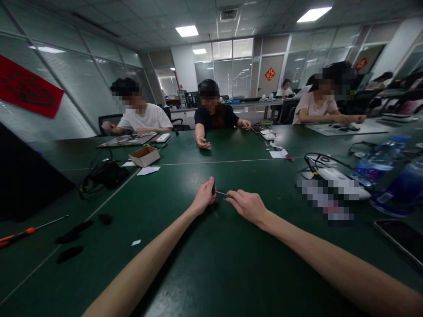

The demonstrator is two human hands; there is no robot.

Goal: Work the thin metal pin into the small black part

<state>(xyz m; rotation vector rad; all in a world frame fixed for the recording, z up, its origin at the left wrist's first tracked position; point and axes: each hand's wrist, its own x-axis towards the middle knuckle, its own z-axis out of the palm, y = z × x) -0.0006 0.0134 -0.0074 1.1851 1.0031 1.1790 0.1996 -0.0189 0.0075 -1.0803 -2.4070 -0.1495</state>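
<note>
"Fingers first: how do mine stand, and on what?"

"Your left hand [203, 200], one of your two, is curled round one small black piece [213, 189], thumb uppermost. Your right hand [251, 207] is narrowed to a pinch on one thin, silvery metal rod [222, 193]."

"Where exactly are those two things?"

"In front of you, over the dark green tabletop [211, 268]. The rod crosses the gap between your hands, the black piece at its left end, your pinch at its right. Whether the two are joined, I can't tell."

"What else lies around me?"

"On your left, one orange-and-black screwdriver [31, 230], three small dark pieces [74, 232] and one little white scrap [135, 242]; beyond them, one open brown cardboard box [145, 157]. On your right, two clear-and-blue plastic bottles [380, 160] and one dark-screened phone [401, 240]. Three people [216, 118] sit nearest across from you; the middle one has one hand [202, 143] turned palm up."
</note>
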